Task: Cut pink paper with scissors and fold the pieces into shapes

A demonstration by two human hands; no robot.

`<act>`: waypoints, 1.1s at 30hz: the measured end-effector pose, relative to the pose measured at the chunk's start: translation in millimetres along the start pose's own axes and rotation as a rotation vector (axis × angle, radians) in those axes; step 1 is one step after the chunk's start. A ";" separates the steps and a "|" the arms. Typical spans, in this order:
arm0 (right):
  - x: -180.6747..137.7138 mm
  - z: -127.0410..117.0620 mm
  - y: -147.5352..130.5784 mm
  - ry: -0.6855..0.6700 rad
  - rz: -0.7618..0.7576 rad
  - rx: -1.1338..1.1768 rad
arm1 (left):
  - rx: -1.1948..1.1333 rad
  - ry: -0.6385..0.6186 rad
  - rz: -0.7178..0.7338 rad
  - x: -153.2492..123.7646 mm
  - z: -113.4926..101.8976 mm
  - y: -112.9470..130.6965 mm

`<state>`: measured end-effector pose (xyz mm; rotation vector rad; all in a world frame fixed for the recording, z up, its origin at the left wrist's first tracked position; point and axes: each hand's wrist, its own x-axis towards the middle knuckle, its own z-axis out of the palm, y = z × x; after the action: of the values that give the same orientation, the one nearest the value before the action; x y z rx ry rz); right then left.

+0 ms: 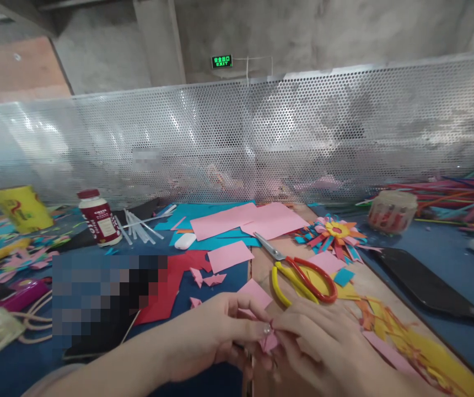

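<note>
Between the fingertips of my left hand and my right hand is a small folded piece of pink paper. Both hands pinch it near the bottom middle; my fingers hide part of it. Just beyond my right hand lie scissors with one red and one yellow handle loop, blades pointing up and left. Small folded pink paper pieces rest beyond my left hand on dark blue. A pink paper rectangle lies past them, beside a red sheet.
Larger pink sheets lie on blue paper at the back. A paper flower, a clear jar and a black phone are at right. Left stand a maroon-and-white bottle and a yellow container. A perforated metal panel bounds the table.
</note>
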<state>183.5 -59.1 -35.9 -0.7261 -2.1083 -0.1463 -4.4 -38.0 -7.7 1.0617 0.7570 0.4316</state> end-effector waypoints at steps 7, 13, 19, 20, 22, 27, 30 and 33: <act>1.4 0.7 2.7 -0.042 0.022 0.040 | 0.077 0.031 0.050 -1.2 3.7 2.5; 0.5 -1.5 2.5 -0.146 0.169 0.067 | 0.140 0.062 0.073 -2.8 8.0 6.0; 1.7 -5.8 -0.5 -0.217 0.372 0.141 | 0.176 0.131 0.114 -1.0 6.8 4.3; 2.6 -6.3 -1.5 -0.249 0.396 0.161 | 0.184 0.131 0.113 -0.7 6.1 4.1; 3.7 -6.2 -2.9 -0.312 0.430 0.197 | 0.206 0.123 0.110 -0.5 5.1 4.4; 0.2 0.0 -1.3 -0.282 0.386 0.221 | 0.268 0.130 0.131 -1.2 5.4 6.9; -1.8 2.0 -0.1 -0.246 0.339 0.204 | 0.281 0.136 0.136 -1.6 6.2 7.5; -0.8 0.5 -1.4 -0.242 0.322 0.201 | 0.295 0.139 0.148 -1.8 6.5 7.4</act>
<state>182.7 -60.4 -36.6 -0.9866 -2.1577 0.3400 -0.6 -39.9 1.4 1.3801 0.8872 0.5348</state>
